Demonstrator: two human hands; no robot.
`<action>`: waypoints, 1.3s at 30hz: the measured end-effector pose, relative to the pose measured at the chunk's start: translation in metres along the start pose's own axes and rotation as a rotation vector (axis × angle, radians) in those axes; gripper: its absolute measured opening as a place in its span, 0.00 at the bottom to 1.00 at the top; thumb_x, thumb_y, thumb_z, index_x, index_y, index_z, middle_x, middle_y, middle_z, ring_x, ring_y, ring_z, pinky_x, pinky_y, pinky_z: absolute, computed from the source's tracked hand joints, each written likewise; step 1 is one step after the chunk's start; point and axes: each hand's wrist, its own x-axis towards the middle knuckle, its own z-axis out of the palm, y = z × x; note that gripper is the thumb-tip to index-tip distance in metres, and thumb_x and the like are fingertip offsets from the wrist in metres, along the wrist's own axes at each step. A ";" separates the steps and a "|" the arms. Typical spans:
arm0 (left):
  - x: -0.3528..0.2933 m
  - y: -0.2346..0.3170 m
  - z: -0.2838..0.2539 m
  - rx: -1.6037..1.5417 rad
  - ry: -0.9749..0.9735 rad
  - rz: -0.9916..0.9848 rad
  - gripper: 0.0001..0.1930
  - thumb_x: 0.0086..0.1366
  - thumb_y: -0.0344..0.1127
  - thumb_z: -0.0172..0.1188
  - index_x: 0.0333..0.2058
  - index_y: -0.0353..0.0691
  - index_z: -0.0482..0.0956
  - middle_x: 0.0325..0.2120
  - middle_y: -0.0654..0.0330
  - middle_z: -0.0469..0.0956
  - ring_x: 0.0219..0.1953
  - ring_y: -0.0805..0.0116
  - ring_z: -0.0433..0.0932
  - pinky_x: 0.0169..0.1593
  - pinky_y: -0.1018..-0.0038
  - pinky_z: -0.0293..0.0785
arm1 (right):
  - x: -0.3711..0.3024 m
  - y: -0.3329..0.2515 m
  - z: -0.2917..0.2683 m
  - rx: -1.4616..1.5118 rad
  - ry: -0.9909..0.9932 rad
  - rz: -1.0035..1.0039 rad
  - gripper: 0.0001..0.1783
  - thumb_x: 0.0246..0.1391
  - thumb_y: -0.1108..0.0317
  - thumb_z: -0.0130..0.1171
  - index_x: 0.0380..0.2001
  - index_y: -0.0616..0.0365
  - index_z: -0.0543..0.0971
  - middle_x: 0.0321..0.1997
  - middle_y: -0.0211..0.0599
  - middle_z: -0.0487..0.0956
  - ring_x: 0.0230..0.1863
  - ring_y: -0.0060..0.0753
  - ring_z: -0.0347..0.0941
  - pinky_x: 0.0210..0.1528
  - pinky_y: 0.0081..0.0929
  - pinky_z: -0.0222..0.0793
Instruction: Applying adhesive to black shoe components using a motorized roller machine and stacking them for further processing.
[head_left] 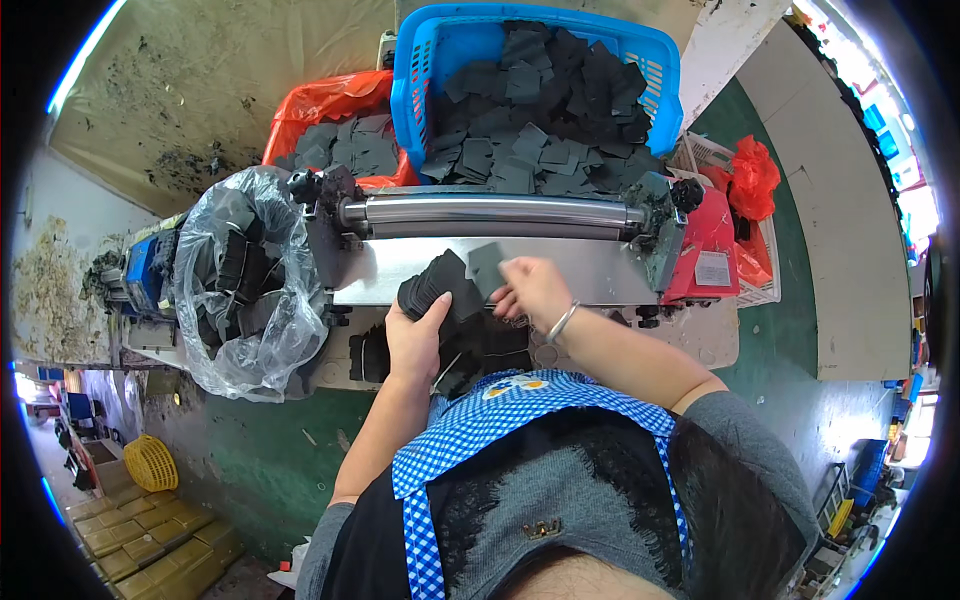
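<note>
A fanned stack of thin black square pieces (436, 287) is gripped in my left hand (412, 338), thumb across its near side. Just right of it, my right hand (535, 294) pinches a single dark grey square piece (487, 268) by its right edge. Both hands are over the front of a flat metal plate (590, 275). Behind that plate runs a shiny steel roller (490, 212) of a machine. Below my hands, bundles of black pieces (370, 353) lie on a pale ledge, partly hidden by my arms and apron.
Beyond the roller stands a blue plastic basket (403, 90) heaped with dark square pieces. A red bag (300, 105) of similar pieces is left of it. On the left sits a clear plastic bag (250, 355) with black bundles. A white crate (765, 262) with red bags stands right of the machine.
</note>
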 end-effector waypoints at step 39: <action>0.008 -0.012 0.003 0.202 0.040 0.110 0.13 0.52 0.23 0.61 0.38 0.32 0.73 0.32 0.60 0.77 0.33 0.74 0.75 0.39 0.78 0.72 | 0.001 0.007 0.000 -0.387 -0.261 -0.285 0.13 0.54 0.64 0.56 0.38 0.62 0.76 0.30 0.36 0.78 0.26 0.21 0.75 0.29 0.19 0.71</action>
